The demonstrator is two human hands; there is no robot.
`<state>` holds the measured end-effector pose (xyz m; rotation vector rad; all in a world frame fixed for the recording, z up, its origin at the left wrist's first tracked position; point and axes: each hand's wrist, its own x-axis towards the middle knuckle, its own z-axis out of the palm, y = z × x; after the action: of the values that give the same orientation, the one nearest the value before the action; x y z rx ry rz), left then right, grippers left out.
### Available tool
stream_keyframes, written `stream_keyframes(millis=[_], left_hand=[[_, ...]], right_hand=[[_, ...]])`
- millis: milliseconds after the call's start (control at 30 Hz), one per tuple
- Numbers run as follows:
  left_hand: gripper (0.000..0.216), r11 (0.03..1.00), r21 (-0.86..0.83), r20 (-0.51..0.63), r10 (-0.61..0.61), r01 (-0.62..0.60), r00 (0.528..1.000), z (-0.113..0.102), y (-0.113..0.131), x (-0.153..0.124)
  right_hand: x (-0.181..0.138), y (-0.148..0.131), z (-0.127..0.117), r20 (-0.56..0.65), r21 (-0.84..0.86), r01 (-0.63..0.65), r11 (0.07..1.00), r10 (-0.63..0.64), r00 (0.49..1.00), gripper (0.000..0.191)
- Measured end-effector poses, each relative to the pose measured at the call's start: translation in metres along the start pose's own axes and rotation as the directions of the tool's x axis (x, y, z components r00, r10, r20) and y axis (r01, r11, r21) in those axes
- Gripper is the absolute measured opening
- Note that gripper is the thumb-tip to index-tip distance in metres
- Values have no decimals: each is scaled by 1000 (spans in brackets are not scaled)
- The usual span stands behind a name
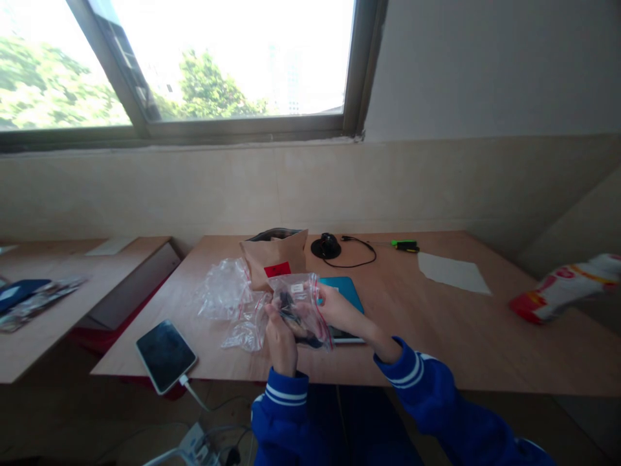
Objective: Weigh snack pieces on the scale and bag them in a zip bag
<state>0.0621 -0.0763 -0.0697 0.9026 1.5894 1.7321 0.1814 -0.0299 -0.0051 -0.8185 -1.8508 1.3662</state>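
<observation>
Between my hands is a clear zip-lock bag (310, 291) with red seal lines and a small white label. Something dark lies inside it, its kind blurred by the plastic. My left hand (280, 333) is closed on the bag's near left side. At the red-lined opening on the right, my right hand (337, 307) is closed on the bag; its fingertips are partly covered by plastic, so I cannot tell whether they reach inside. Just behind stands an open brown paper pouch (257, 259) with a red label. Partly under my right hand lies a flat blue-and-white item (347, 288).
Crumpled clear bags (220, 291) lie left of the pouch. A phone-like device (165, 355) with a white cable rests at the front left edge. Farther back are a black round-based device (326, 246), screwdrivers (405, 246) and white paper (453, 273). A red-and-white bottle (565, 288) is at right.
</observation>
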Motion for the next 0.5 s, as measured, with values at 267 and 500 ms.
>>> stream_keyframes(millis=[267,500], left_hand=[[72,989,141,42,36,-42,998,-1,4,1],[58,985,147,118,68,-85,991,-1,4,1]], right_hand=[[-10,13,1,5,-44,31,999,-31,1000,59],[-13,20,4,34,1,40,999,-40,999,51]])
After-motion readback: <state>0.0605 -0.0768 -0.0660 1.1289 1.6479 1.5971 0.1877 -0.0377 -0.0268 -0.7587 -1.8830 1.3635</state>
